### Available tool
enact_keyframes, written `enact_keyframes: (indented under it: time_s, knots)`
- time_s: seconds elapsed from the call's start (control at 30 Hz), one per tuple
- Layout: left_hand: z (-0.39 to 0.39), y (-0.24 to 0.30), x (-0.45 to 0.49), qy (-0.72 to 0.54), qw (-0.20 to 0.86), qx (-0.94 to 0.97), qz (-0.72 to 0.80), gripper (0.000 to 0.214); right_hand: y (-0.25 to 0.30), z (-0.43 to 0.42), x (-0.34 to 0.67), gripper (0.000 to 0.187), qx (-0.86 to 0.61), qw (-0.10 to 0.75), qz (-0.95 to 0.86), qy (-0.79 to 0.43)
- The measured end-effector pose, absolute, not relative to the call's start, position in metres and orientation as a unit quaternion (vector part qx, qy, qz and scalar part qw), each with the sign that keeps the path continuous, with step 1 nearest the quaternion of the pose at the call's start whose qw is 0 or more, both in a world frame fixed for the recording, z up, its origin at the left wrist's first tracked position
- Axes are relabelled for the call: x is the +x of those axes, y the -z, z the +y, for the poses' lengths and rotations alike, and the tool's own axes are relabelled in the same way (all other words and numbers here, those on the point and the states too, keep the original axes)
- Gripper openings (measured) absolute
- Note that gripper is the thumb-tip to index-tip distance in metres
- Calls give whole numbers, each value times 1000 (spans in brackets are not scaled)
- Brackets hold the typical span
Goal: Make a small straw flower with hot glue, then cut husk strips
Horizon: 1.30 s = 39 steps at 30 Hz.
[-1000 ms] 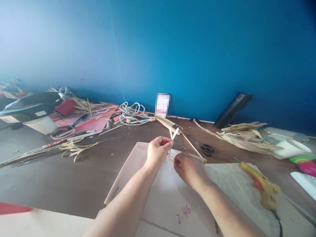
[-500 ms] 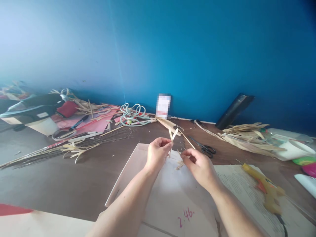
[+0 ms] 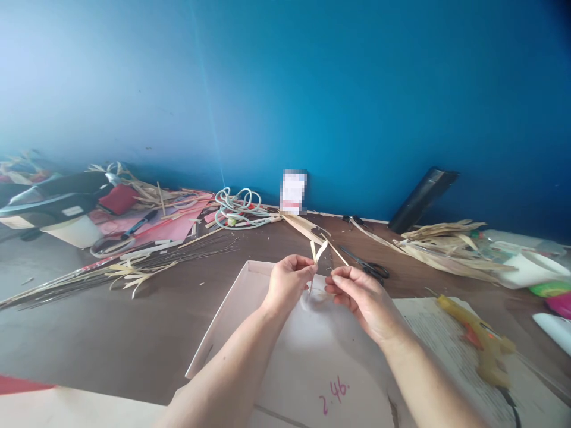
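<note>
Fingers (image 3: 307, 266) around thin, pale straw strips (image 3: 319, 249)

Brown bench (image 3: 111, 333), cluttered. Landmark is the white card tray (image 3: 250, 315), lying flat.
- Right of it, edges overlapping: printed page (image 3: 428, 333), with the yellow glue gun (image 3: 479, 345) on top.
- Just behind it: black scissors (image 3: 370, 268).
- Behind-left: coil of pale cord (image 3: 238, 208) and pink paper (image 3: 172, 224).
- Left: long bundle of thin dark sticks (image 3: 111, 270).
- Behind-right: heap of dried leaf strips (image 3: 446, 244) and a black tube (image 3: 422, 199). White cup (image 3: 526, 268) is further right.
</note>
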<state>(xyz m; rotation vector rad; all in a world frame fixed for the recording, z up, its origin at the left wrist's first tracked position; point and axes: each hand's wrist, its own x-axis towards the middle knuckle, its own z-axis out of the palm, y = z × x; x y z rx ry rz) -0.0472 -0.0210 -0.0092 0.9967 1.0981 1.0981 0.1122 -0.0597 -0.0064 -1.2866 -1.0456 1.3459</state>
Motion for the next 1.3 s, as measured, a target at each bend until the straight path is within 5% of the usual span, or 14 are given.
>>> enact_keyframes:
  time_s: [0.67,1.03,1.3]
  knots:
    - [-18,1,-55,-522,554,430,485,19,4,-70,102,18,-643,205,-713,-191]
    - [-18,1,-54,-515,553,439,486,17,4,-78,108,17,-630,146,-748,-148]
    - [-19,-1,-53,-513,556,436,487,17,7,-70,106,10,-622,194,-740,-170]
